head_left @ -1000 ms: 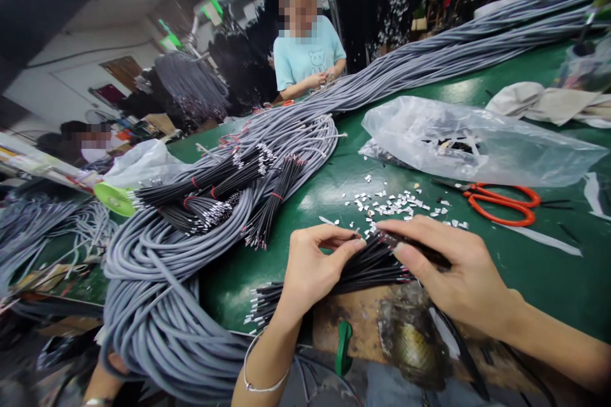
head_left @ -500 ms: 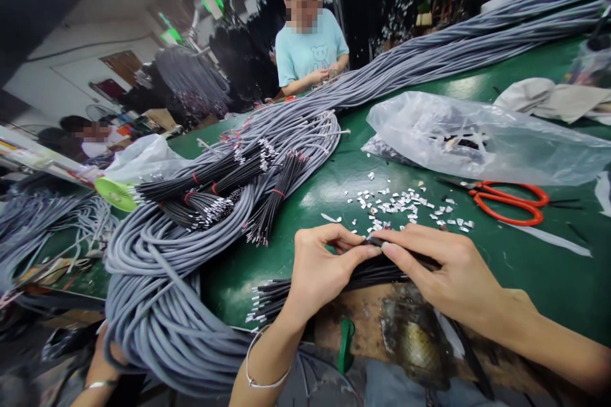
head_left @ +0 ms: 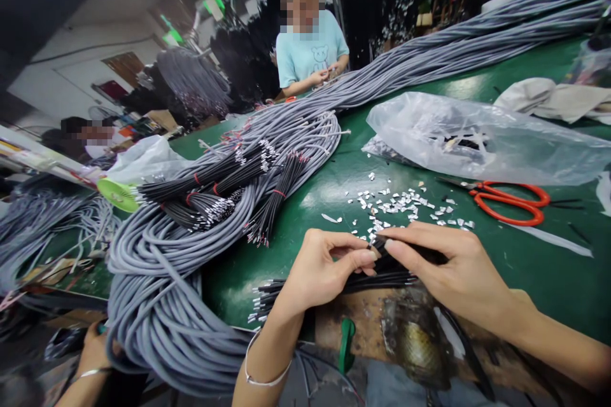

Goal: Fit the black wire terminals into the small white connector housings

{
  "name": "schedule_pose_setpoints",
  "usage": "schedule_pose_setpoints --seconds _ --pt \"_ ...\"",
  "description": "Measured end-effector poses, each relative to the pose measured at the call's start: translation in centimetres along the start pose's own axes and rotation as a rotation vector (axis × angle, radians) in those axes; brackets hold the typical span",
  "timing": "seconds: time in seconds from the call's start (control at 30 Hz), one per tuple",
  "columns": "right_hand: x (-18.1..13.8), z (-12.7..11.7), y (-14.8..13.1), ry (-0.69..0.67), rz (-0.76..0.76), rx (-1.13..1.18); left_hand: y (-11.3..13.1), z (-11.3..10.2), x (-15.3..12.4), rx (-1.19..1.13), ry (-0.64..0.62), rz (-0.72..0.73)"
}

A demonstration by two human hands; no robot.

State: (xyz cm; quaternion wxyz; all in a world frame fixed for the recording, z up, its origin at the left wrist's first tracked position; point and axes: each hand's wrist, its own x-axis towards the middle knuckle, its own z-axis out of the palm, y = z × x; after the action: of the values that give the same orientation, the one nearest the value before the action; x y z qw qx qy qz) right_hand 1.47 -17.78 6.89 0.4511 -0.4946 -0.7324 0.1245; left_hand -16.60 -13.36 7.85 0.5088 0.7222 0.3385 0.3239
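My left hand (head_left: 322, 270), with a thin bracelet at its wrist, pinches thumb and forefinger together at the end of a short black cable (head_left: 380, 243). From the other side my right hand (head_left: 443, 261) grips the same cable between thumb and fingers, which hide most of it. Beneath both hands, a bundle of black cables (head_left: 272, 296) with pale stripped ends lies along the table's near edge. Small silvery-white pieces (head_left: 401, 203), perhaps metal clips, are scattered just beyond my fingertips.
Coiled grey cables (head_left: 176, 305) hang over the green table (head_left: 291, 261) at left, with tied black bundles (head_left: 210, 181) on top. Orange-handled scissors (head_left: 510, 200) and a plastic bag (head_left: 525, 146) lie at right. A co-worker's hand (head_left: 93, 353) is at lower left; another person (head_left: 312, 51) sits opposite.
Both my hands have shifted only slightly, and their fingertips have changed position on the black cable. The co-worker's hand at lower left has moved a little left.
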Motion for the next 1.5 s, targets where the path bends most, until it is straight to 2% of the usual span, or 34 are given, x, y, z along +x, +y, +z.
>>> schedule_pose_setpoints --seconds 0.13,0.3,0.47,0.63,0.87,0.97,1.07,1.13,1.2,1.27,1.33,1.4,1.47,1.5 --pt "-0.2 0.1 0.1 0.015 0.017 0.084 -0.2 0.3 0.1 -0.002 -0.037 -0.004" --pt "-0.2 0.1 0.2 -0.017 0.011 0.151 -0.4 0.8 0.2 -0.068 -0.041 -0.078" --pt "-0.1 0.2 0.5 -0.037 -0.007 0.111 -0.5 0.9 0.3 -0.188 -0.035 -0.141" --pt "-0.2 0.3 0.6 -0.015 -0.066 0.057 -0.7 0.8 0.4 -0.189 -0.069 -0.130" --pt "-0.5 0.5 0.5 -0.048 0.001 -0.033 -1.2 0.7 0.4 -0.160 -0.195 -0.094" --pt "-0.6 0.7 0.4 -0.044 -0.089 -0.069 -1.1 0.4 0.7 -0.155 -0.307 -0.147" --pt "-0.8 0.5 0.1 0.003 -0.286 -0.181 -0.8 0.2 1.0 -0.171 -0.424 -0.188" --pt "-0.7 0.1 0.1 0.065 -0.430 -0.317 -0.8 0.1 1.1 -0.185 -0.523 -0.212" --pt "-0.5 -0.6 0.3 0.183 -0.510 -0.443 -1.0 0.1 1.2 -0.174 -0.605 -0.230" --pt "-0.1 -1.5 0.9 0.340 -0.496 -0.522 -1.4 -0.1 1.2 -0.111 -0.558 -0.208" --pt "0.4 -2.1 2.0 0.410 -0.427 -0.545 -1.6 -0.7 1.2 -0.003 -0.363 -0.107" --pt "0.9 -2.5 3.1 0.354 -0.364 -0.508 -1.7 -1.6 1.1 0.137 -0.198 0.044" --pt "1.3 -2.6 4.0 0.256 -0.302 -0.471 -1.7 -2.3 0.7 0.322 -0.149 0.140" --pt "1.4 -2.6 4.3 0.214 -0.264 -0.469 -1.7 -2.6 0.4 0.420 -0.151 0.140"
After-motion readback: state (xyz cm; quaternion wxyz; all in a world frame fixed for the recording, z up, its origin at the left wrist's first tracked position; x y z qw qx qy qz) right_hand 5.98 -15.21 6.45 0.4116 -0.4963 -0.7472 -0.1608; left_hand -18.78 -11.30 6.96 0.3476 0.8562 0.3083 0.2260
